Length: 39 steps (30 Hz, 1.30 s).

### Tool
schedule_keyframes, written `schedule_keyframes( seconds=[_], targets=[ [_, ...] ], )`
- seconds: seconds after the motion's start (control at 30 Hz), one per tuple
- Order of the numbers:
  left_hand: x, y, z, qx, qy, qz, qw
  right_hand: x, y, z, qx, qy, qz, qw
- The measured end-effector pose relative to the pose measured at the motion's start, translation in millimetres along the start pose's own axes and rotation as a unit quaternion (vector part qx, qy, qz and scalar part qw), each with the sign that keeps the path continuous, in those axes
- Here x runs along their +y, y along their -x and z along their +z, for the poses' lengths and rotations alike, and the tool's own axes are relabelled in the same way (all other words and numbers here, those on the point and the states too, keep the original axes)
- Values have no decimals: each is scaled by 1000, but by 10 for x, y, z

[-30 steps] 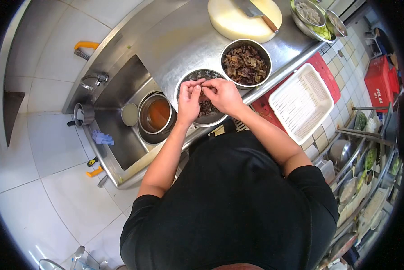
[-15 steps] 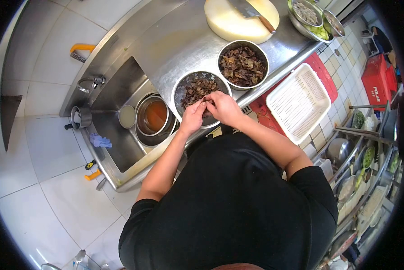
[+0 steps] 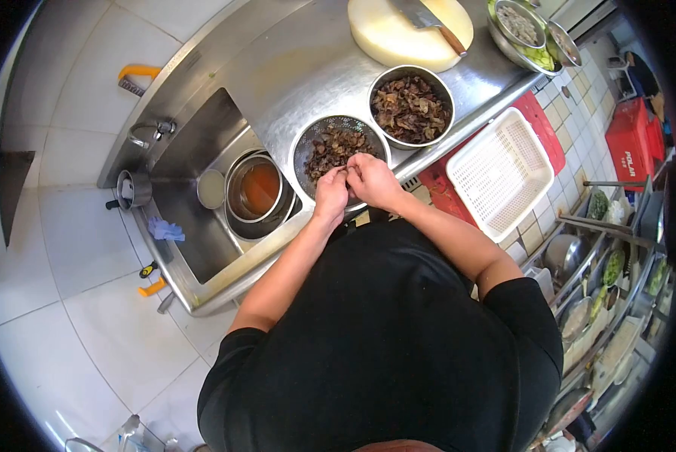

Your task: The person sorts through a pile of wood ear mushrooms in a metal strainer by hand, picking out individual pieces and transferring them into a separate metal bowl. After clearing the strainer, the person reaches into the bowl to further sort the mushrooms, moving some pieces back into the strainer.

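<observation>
Over the near rim of a perforated metal colander [image 3: 299, 154], my left hand [image 3: 331, 196] and my right hand [image 3: 373, 182] meet with fingertips pinched together. Between them is a small dark piece of wood ear mushroom, mostly covered by the fingers. More brown wood ear mushroom [image 3: 334, 151] lies in the colander. Just to the right, touching or almost touching it, a steel bowl [image 3: 373, 89] is filled with larger wood ear pieces [image 3: 407, 111].
A cleaver [image 3: 443, 34] rests on a round cutting board [image 3: 379, 41] at the back. Left is a sink [image 3: 195, 248] with a pot of brownish liquid [image 3: 260, 189]. A white plastic basket [image 3: 500, 173] stands right, below the counter. Bowls of food [image 3: 520, 26] sit far right.
Both hands stay together at the colander, with only small shifts of the fingers and the left wrist. The whole view has shifted slightly. Bowl and colander stay in place.
</observation>
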State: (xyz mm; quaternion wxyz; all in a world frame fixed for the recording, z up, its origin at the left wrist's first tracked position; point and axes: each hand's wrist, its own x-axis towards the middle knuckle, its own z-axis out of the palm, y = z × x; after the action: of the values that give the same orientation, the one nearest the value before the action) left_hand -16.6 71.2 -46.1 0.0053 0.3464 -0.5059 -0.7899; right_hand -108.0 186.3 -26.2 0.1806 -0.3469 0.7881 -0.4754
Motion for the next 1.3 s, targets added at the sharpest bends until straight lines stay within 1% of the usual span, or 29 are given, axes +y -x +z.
schedule_keyframes(
  seconds=[0.03,0.07,0.13,0.17,0.23,0.27,0.3,0.37,0.5,0.57,0.63,0.77,0.87,0.93,0.97,1.0,1.07,1.1,1.13,1.17,1.23,1.27,1.3],
  targets=[
    [29,-8,3,5,19,7,1000,-2,-9,5,-2,-34,6,999],
    [63,-19,7,9,39,14,999,-5,-9,-8,-8,-93,50,994],
    [241,23,14,7,32,11,999,-175,-31,-117,-19,-209,138,968],
    [309,43,17,6,29,9,1000,-102,-38,-71,-19,-251,143,957],
    [323,37,27,9,-1,48,999,-11,-88,11,-19,-334,152,930],
    [295,21,46,14,-7,59,998,37,-79,26,-23,-327,156,932],
    [277,6,51,18,-13,71,997,26,-77,25,-10,-358,167,919],
    [256,-24,32,23,21,64,997,19,-73,14,17,-418,187,889],
    [298,-59,-17,49,58,76,994,50,-70,-37,58,-466,162,868],
    [386,-102,-79,37,60,70,995,80,-45,-26,64,-485,160,857],
    [523,-91,-68,10,67,70,995,61,-61,-54,69,-491,150,855],
    [628,-90,-7,31,102,69,992,79,-99,-113,85,-473,139,866],
    [649,-13,106,-60,42,115,991,47,-104,-109,71,-427,128,892],
    [601,-23,107,-88,-117,187,971,122,-102,18,84,-390,89,913],
    [587,-26,108,-102,-195,221,950,162,-92,65,91,-371,70,922],
    [631,-7,122,-79,-178,143,970,132,-76,30,117,-251,34,960],
    [723,44,173,-62,-257,87,960,67,-41,-38,136,-96,-12,986],
    [749,58,194,-53,-296,59,952,21,-26,-74,144,-17,-34,989],
    [642,-16,142,-58,-366,202,906,-10,-20,-95,116,-36,-6,993],
    [549,-76,78,-61,-388,200,898,-6,-9,-97,104,-45,8,994],
    [562,-48,57,-67,-430,197,879,20,5,-69,80,-64,35,994],
    [585,-41,43,-84,-429,194,878,67,17,-26,77,-112,53,989],
    [638,-26,56,-92,-434,194,875,92,28,8,83,-133,60,986]
  ],
)
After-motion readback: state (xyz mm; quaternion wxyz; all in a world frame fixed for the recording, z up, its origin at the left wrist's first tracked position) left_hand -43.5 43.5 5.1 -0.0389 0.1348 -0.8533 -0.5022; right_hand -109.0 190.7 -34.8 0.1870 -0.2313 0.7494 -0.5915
